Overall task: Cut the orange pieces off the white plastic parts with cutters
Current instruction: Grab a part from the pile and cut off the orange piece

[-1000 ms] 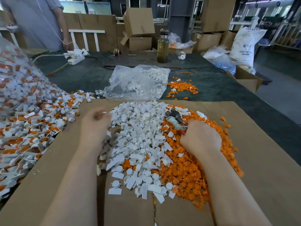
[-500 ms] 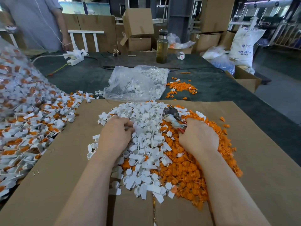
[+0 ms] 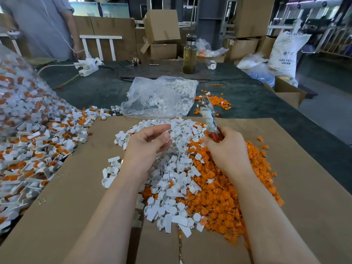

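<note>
Head view, looking down on a flattened cardboard sheet (image 3: 57, 216) spread over a dark table (image 3: 247, 100). The right hand (image 3: 226, 149) was clamped around the red handles of one pair of cutters (image 3: 208, 116). The tool's long axis ran from the fist toward about 11 o'clock, metal head uppermost and raised above the pile; the head was motion-blurred, so whether its blades were apart could not be told. The left hand (image 3: 146, 143), at 9 o'clock from the right hand and well apart from it, was held palm-up with fingers loosely curled, thumb and forefinger nearly together; whether a small part lay pinched between them could not be told.

Beneath both hands lay two adjoining heaps, each too numerous to count: white plastic parts (image 3: 171, 180), small caps with flat tabs, on the left, and cut orange pieces (image 3: 224, 197), small round bits, on the right, the heaps touching along a ragged border. At 9 o'clock, off the cardboard's edge, lay a third heap of uncut parts (image 3: 38, 141), white with orange still attached, spilling from under clear plastic. At 12 o'clock lay one clear plastic bag (image 3: 160, 98) holding white parts, with a small scatter of orange scraps (image 3: 215, 102) just beside it at 1 o'clock. Farther off stood one bottle (image 3: 189, 54) of amber liquid, one white power strip (image 3: 88, 68), several cardboard boxes (image 3: 162, 25), one white sack (image 3: 285, 52), and one standing person (image 3: 42, 25) at 10 o'clock.
</note>
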